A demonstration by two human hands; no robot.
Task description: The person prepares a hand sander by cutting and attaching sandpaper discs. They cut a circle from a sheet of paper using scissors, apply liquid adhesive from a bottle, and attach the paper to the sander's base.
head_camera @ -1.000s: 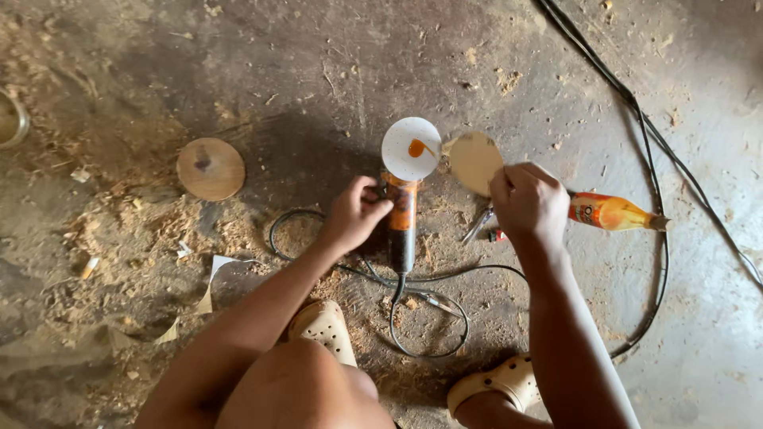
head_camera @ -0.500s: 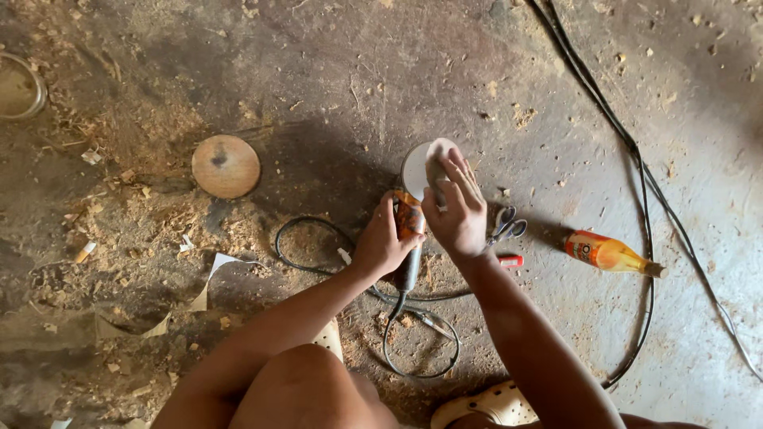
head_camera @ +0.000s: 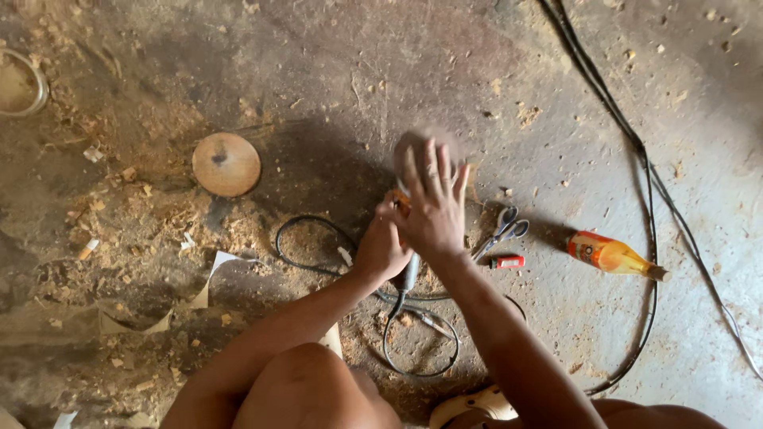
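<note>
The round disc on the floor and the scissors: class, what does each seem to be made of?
The round disc looks like wood or fibreboard: matte tan face, dark centre mark, shavings lying around it. The scissors look like metal, grey and dull; whether the handles are plastic is too small to tell.

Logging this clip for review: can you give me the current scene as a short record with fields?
setting: dusty floor with sawdust and wood chips
left hand: gripping the body of a corded power tool
right hand: spread flat, fingers pressing on the round disc at the tool's head
cord: black cable looped on the floor by the tool
loose disc: round wooden disc lying apart, on the left
nearby items: scissors, small red object, orange bottle lying on its side
</note>
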